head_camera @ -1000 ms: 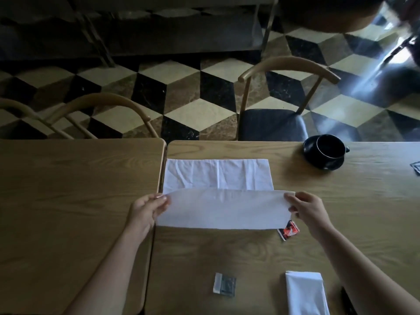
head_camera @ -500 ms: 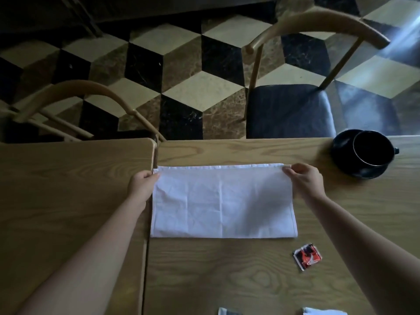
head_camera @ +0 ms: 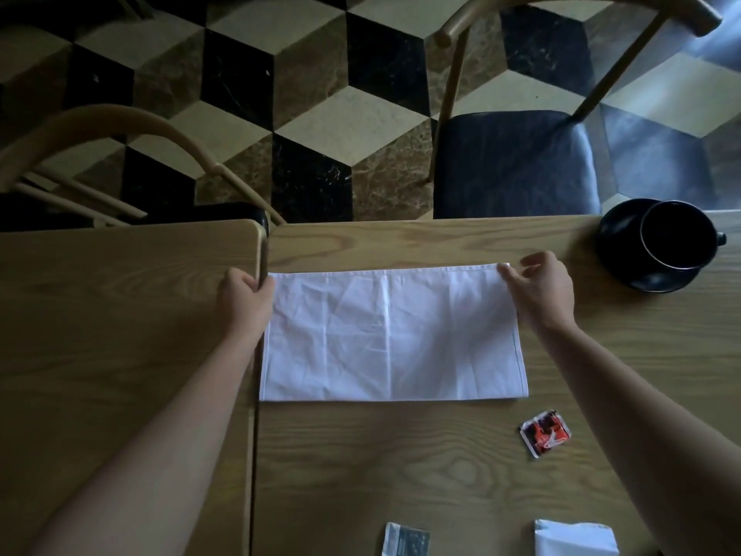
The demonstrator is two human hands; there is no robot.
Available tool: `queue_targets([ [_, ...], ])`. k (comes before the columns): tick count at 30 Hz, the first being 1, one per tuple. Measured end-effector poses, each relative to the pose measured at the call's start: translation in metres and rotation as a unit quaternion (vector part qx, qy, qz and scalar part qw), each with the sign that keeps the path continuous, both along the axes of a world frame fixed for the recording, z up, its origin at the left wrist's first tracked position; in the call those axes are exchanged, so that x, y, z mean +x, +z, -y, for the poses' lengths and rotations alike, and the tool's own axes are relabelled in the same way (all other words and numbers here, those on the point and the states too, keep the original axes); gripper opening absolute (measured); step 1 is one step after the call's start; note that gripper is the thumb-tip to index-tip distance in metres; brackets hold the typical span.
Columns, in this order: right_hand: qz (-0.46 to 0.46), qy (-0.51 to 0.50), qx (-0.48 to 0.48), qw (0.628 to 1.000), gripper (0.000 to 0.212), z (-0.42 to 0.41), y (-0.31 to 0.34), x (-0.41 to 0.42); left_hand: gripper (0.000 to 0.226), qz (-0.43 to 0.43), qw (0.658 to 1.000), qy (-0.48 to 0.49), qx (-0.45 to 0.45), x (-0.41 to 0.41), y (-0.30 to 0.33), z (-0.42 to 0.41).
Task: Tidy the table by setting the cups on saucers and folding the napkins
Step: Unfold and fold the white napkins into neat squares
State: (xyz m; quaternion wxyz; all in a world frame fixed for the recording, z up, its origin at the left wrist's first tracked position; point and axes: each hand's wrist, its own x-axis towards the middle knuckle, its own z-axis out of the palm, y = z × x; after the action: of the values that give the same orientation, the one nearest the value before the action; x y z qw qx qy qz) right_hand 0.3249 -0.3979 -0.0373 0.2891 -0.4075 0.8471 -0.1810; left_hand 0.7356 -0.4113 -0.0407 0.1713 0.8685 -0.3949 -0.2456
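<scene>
Napkin (head_camera: 391, 335) folded flat near table's (head_camera: 401, 467) far edge; left hand (head_camera: 245, 300) and right hand (head_camera: 539, 288) pinch its far corners. Cup (head_camera: 677, 240) on saucer (head_camera: 619, 242) at far right.

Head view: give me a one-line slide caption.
Both hands, left and right, pinch the far corners of a half-folded white napkin; black cup sits on its saucer.

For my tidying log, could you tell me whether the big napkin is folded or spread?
Folded once: the napkin lies flat as a doubled rectangle, fold nearest the person, with both hands at its far corners.
</scene>
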Motion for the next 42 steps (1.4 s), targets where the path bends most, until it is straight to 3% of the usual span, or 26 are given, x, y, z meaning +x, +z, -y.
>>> queue_targets([
  [2, -0.021, 0.053, -0.042, 0.998, 0.017, -0.018, 0.011, 0.023, 0.016, 0.06, 0.992, -0.108, -0.037, -0.021, 0.012, -0.023],
  [4, 0.048, 0.129, -0.02, 0.99, 0.003, -0.05, 0.017, 0.067, 0.007, -0.019, 0.972, -0.23, -0.035, -0.056, 0.016, -0.065],
  [6, 0.17, 0.191, 0.027, 0.966, 0.007, -0.091, 0.017, 0.118, 0.008, -0.13, 0.95, -0.282, 0.018, -0.09, 0.014, -0.111],
  [8, 0.256, 0.21, 0.065, 0.941, 0.011, -0.125, 0.013, 0.161, 0.013, -0.198, 0.948, -0.242, 0.055, -0.108, 0.003, -0.143],
  [11, 0.287, 0.166, 0.112, 0.937, 0.014, -0.145, 0.005, 0.183, 0.029, -0.213, 0.963, -0.134, 0.094, -0.107, -0.011, -0.154],
  [18, 0.192, 0.154, 0.158, 0.956, 0.016, -0.141, -0.004, 0.119, 0.017, -0.249, 0.962, 0.016, 0.112, -0.039, -0.012, -0.136],
  [24, 0.069, 0.066, 0.171, 0.981, 0.01, -0.147, -0.001, 0.036, 0.018, -0.279, 0.948, 0.112, 0.104, -0.001, -0.007, -0.133],
  [30, 0.067, 0.135, 0.231, 0.961, 0.01, -0.133, 0.012, 0.036, 0.011, -0.256, 0.947, 0.154, 0.118, -0.039, 0.007, -0.144],
  [32, 0.03, 0.173, 0.196, 0.965, 0.01, -0.112, 0.018, 0.032, 0.013, -0.357, 0.896, 0.198, 0.174, -0.079, 0.017, -0.16],
  [36, -0.071, 0.258, 0.009, 0.963, 0.024, -0.038, 0.021, 0.026, 0.014, -0.589, 0.688, 0.335, 0.259, -0.177, 0.034, -0.17],
  [38, -0.102, 0.295, 0.002, 0.95, 0.036, -0.001, 0.019, 0.026, 0.012, -0.634, 0.603, 0.405, 0.264, -0.215, 0.04, -0.166],
  [40, -0.136, 0.333, 0.052, 0.932, 0.043, 0.022, 0.013, 0.028, 0.03, -0.636, 0.565, 0.459, 0.257, -0.242, 0.042, -0.161],
  [42, -0.169, 0.373, 0.099, 0.907, 0.046, 0.034, 0.007, 0.031, 0.038, -0.633, 0.556, 0.473, 0.258, -0.262, 0.044, -0.159],
])
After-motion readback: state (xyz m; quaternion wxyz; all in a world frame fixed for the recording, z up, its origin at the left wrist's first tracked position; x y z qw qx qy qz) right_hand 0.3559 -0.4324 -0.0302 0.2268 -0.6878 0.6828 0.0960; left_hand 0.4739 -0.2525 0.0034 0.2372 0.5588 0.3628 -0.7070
